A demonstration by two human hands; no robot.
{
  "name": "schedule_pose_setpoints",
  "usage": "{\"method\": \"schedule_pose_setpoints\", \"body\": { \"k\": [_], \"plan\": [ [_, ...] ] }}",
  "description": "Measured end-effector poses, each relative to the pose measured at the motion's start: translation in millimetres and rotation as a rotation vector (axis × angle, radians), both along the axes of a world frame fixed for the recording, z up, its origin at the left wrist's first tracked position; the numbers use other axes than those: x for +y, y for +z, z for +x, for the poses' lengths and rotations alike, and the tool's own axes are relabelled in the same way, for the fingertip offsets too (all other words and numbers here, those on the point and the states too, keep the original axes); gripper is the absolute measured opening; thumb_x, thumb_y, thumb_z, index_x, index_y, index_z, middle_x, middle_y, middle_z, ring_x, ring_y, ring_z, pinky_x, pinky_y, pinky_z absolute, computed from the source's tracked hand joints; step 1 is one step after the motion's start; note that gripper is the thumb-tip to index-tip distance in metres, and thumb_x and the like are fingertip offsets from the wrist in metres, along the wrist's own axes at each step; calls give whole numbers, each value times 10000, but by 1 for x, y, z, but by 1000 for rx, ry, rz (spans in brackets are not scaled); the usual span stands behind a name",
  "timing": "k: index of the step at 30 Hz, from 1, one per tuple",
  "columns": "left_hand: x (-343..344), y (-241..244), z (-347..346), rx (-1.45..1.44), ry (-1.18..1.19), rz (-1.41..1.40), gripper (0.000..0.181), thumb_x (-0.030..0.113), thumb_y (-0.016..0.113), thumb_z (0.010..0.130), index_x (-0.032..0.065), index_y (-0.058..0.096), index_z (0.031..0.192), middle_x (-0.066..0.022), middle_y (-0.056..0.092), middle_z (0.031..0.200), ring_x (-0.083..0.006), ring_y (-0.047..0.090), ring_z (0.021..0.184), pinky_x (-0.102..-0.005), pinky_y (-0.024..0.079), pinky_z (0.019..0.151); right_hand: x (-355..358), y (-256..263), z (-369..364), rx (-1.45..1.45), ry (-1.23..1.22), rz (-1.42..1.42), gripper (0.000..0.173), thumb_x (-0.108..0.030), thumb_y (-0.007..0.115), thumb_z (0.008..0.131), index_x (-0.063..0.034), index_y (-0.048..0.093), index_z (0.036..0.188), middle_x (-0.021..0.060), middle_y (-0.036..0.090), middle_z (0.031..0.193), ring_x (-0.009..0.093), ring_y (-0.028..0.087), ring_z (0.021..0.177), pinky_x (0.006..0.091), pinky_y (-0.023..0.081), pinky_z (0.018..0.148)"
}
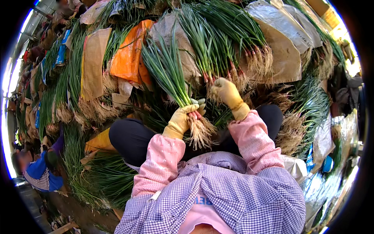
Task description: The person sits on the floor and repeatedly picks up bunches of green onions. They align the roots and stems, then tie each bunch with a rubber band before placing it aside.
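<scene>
My left hand (182, 118), in a yellow glove, grips a bunch of green onions (175, 79) just above the roots. Its leaves fan out up and left, and its pale roots hang below my fist. My right hand (229, 95), gloved too, has its fingers curled at the reddish stem ends of another pile of green onions (201, 49) in front of me. Whether it holds any of them cannot be told.
More rooted green onions lie on both sides, by an orange plastic sheet (130, 55), brown sacking (95, 64) and a clear plastic wrap (285, 25). Loose onions (292, 125) lie at my right. A co-worker (43, 172) in blue sits at far left; other people are at upper left.
</scene>
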State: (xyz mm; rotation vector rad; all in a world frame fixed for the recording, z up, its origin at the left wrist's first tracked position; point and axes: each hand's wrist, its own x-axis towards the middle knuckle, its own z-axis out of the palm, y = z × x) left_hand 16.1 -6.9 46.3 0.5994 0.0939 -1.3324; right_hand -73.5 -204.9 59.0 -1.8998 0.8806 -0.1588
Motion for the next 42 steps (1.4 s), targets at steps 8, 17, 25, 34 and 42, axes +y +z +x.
{"method": "schedule_pose_setpoints", "body": {
  "k": [8,17,25,34,42],
  "plan": [
    [-20,-9,-7,-235,-39,119,119,7,591,796,14,593,914,-149,636,895,-186,625,698,-233,492,519,52,9,-42,-77,139,-139,171,-144,674,748,-32,599,854,105,597,693,187,567,608,297,466,597],
    [-3,-18,2,-31,37,48,264,3,515,843,54,557,1099,-149,588,1133,-232,622,913,-524,497,825,-52,126,-203,-245,-646,-743,131,-124,594,855,-15,600,927,55,616,696,78,547,520,212,438,484],
    [-20,10,-3,-184,-161,-38,408,23,516,851,52,454,1252,-161,614,1037,-252,625,875,-486,517,792,-109,57,-336,628,-801,-800,371,-317,633,785,-49,607,1041,200,623,950,311,608,889,369,467,757],
    [-10,13,0,214,53,-88,334,23,523,856,62,508,1187,-158,589,1128,-203,631,763,-408,510,803,-35,1,8,433,32,-566,307,-299,633,777,-77,610,988,160,571,1094,321,573,954,396,456,838],
    [-29,-11,14,-97,-79,84,109,14,562,818,-18,584,919,-111,620,712,-206,607,577,-225,497,489,31,5,-28,79,194,-783,123,-251,515,847,-140,568,832,68,619,674,303,602,576,380,491,534]
  ]
}}
